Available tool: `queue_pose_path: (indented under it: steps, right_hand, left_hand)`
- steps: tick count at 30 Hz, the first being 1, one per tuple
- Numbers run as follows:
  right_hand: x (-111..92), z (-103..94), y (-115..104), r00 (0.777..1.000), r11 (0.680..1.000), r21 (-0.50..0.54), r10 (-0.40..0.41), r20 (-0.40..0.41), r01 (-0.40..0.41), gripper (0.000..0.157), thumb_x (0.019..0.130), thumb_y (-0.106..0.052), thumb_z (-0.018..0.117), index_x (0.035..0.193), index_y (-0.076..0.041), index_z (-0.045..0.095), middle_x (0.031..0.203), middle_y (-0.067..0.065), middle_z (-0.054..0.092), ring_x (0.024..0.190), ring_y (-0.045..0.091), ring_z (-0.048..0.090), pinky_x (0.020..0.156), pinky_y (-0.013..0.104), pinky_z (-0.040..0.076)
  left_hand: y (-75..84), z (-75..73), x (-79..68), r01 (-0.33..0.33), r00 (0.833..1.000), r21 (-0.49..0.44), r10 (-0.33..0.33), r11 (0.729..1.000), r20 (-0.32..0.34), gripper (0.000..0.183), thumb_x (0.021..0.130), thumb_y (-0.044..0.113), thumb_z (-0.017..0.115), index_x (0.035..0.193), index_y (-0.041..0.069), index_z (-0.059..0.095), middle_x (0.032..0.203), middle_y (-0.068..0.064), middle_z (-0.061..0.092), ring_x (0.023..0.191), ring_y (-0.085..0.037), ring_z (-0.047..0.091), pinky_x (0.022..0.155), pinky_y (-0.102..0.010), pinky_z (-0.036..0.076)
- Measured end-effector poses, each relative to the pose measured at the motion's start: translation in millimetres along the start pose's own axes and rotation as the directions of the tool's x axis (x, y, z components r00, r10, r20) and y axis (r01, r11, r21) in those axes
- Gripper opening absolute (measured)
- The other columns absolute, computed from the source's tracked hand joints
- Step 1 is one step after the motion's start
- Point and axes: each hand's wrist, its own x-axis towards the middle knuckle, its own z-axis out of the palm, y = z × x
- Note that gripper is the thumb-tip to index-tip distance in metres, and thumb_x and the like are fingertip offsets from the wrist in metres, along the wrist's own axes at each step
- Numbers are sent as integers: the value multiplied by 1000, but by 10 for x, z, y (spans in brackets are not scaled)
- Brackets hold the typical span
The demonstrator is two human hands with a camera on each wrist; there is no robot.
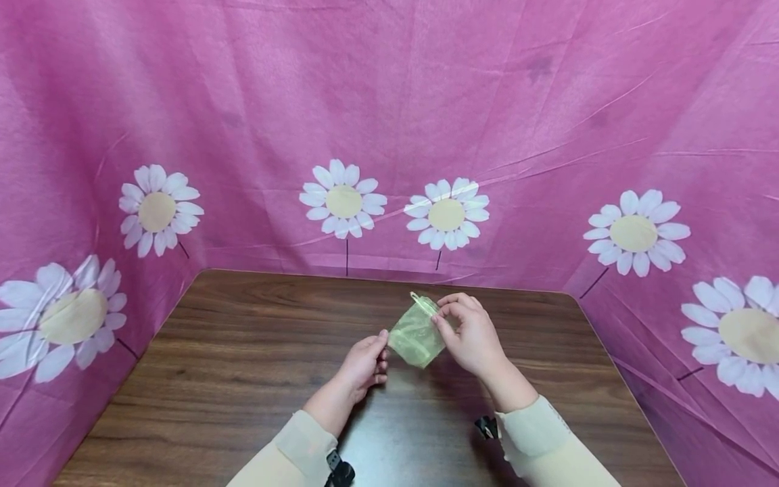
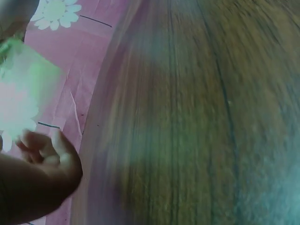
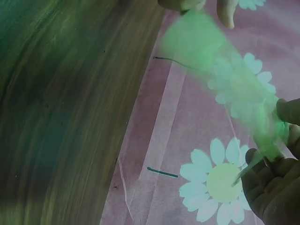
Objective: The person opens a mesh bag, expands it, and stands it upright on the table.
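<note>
A small, sheer light-green drawstring pouch (image 1: 415,338) is held up above the brown table, its drawstring loop standing out at the upper end. My right hand (image 1: 475,337) pinches the gathered upper right edge between thumb and fingers. At the lower left edge, the thumb and forefinger of my left hand (image 1: 364,362) pinch a corner, with the other fingers curled beneath. In the right wrist view the blurred pouch (image 3: 201,44) stretches from the right hand (image 3: 276,187) up to the other hand. The left wrist view catches the pouch (image 2: 33,79) above the left hand (image 2: 44,173).
The wood-grain table (image 1: 243,325) spreads around both hands. A pink cloth (image 1: 389,101) printed with white daisies hangs behind the table and along both sides. Dark straps (image 1: 339,470) show at the cream sleeve cuffs (image 1: 535,426).
</note>
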Motion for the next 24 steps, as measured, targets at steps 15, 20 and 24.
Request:
queue_pose_path:
  steps: [15, 20, 24]
  right_hand:
    - [-91, 103, 80, 978, 981, -116, -134, 160, 153, 12, 87, -10, 86, 85, -12, 74, 111, 8, 70, 100, 31, 62, 85, 48, 52]
    - [-141, 145, 77, 969, 978, -122, -144, 202, 170, 13, 87, -11, 86, 84, -14, 74, 112, 7, 70, 102, 29, 62, 86, 47, 53]
    - [-176, 165, 63, 963, 979, -128, -127, 236, 160, 13, 87, -12, 87, 84, -15, 74, 113, 8, 70, 104, 29, 62, 88, 48, 53]
  left_hand:
    - [8, 60, 86, -313, 922, 514, 386, 799, -40, 21, 91, 2, 76, 110, -6, 77, 75, 5, 53, 71, -7, 50, 64, -21, 42]
    - [-3, 74, 74, -291, 922, 616, 386, 732, -23, 13, 90, 3, 77, 102, 0, 80, 73, 6, 55, 67, -7, 50, 64, -24, 43]
    - [-15, 73, 59, -274, 923, 670, 385, 690, -19, 13, 89, 3, 78, 102, 2, 80, 74, 7, 55, 68, -8, 51, 66, -26, 45]
